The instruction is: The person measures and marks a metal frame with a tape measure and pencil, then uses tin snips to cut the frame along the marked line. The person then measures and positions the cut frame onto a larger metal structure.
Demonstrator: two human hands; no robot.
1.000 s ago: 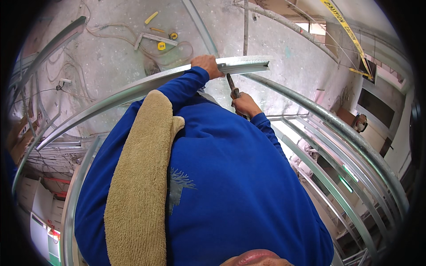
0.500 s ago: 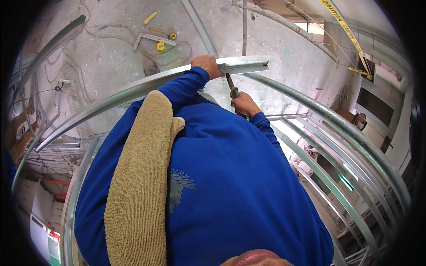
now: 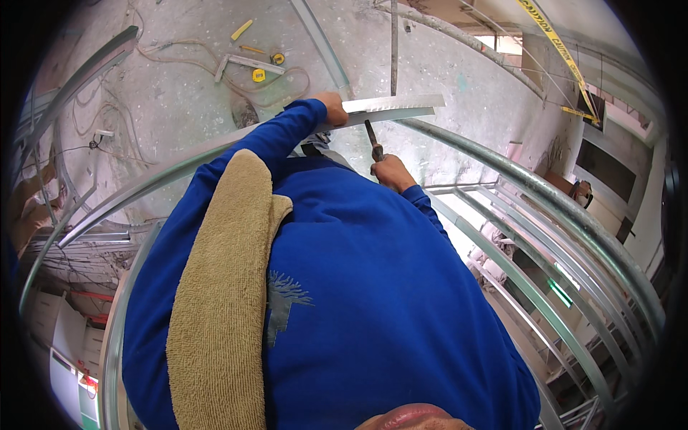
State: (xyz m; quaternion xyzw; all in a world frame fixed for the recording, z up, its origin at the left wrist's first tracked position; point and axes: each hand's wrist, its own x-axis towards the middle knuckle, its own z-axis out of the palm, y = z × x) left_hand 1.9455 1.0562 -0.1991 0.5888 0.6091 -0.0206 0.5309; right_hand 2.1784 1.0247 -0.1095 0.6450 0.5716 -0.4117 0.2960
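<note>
My left hand [image 3: 332, 109] is closed around a long galvanised metal channel [image 3: 401, 111] near its right end. A bright flange of the channel faces up, and its long body runs off to the lower left, partly behind my left arm. Below that end, my right hand [image 3: 393, 173] grips a pair of dark, slim-jawed snips [image 3: 376, 149]. Their tip points up towards the channel, with a small gap between the two. How far the handles are squeezed is hidden by my fingers.
On the floor beyond lie two yellow tape measures [image 3: 259, 74], a metal square [image 3: 247, 62], a yellow-handled tool [image 3: 242, 29] and a loose cord [image 3: 172, 43]. A round steel pipe [image 3: 545, 183] curves down the right, beside several metal channels [image 3: 530, 279]. Yellow caution tape [image 3: 559, 50] hangs at upper right.
My left hand has turned on the channel, which has rolled so that its upper flange shows more. The right hand and snips have dropped slightly away from it.
</note>
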